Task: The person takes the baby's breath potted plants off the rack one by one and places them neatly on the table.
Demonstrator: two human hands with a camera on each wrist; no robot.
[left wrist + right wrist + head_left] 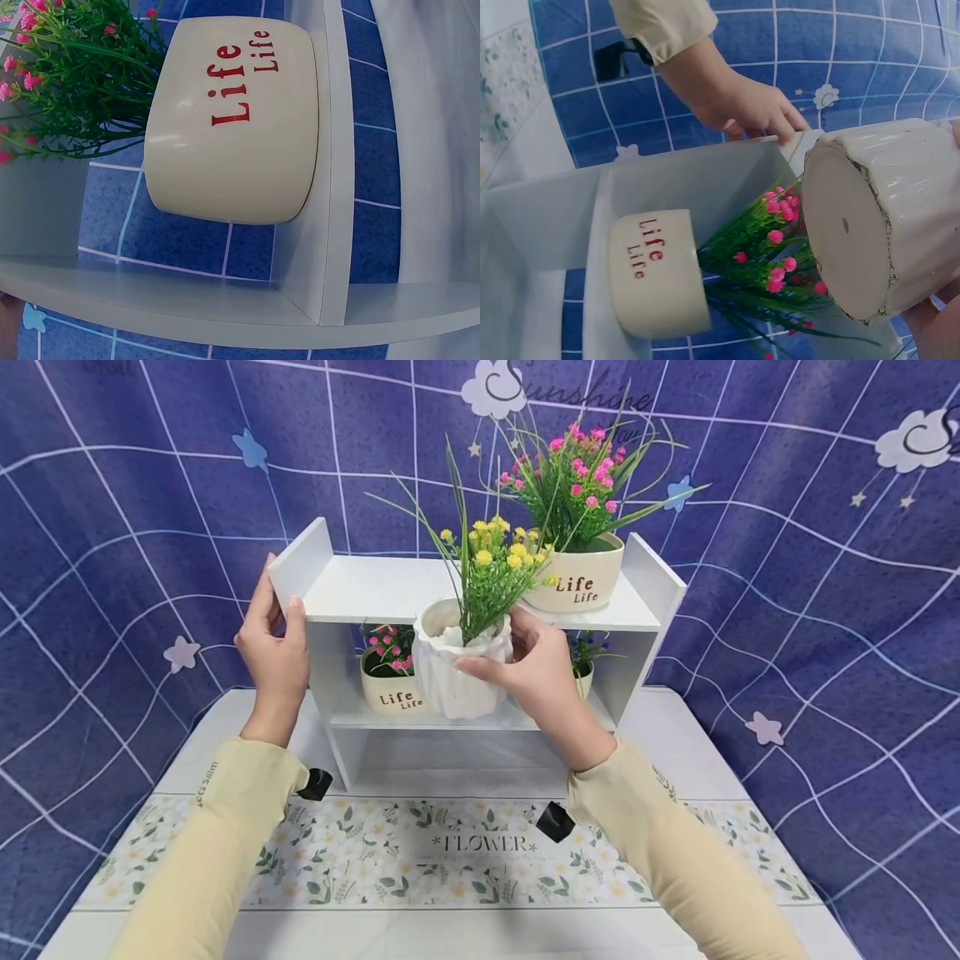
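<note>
Sleeves (187, 860) at 7 and 5 o'clock | white pot (450, 685) upright before shelf (367, 585), axis 12–6 | right hand (543, 672), nearer, grips pot from 3 o'clock | left hand (277, 647) grasps shelf's side, pot's 9 o'clock

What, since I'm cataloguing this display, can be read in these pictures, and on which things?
"Life Life": upper cream pot.
"Life Life": lower cream pot.
"FLOWER": tablecloth; the line beneath is too small to read.
"Sunshine": blue curtain; its other words are unclear or cut off.
Left sleeve and right sleeve: lettering too small to read.
White pot: no writing shows.
</note>
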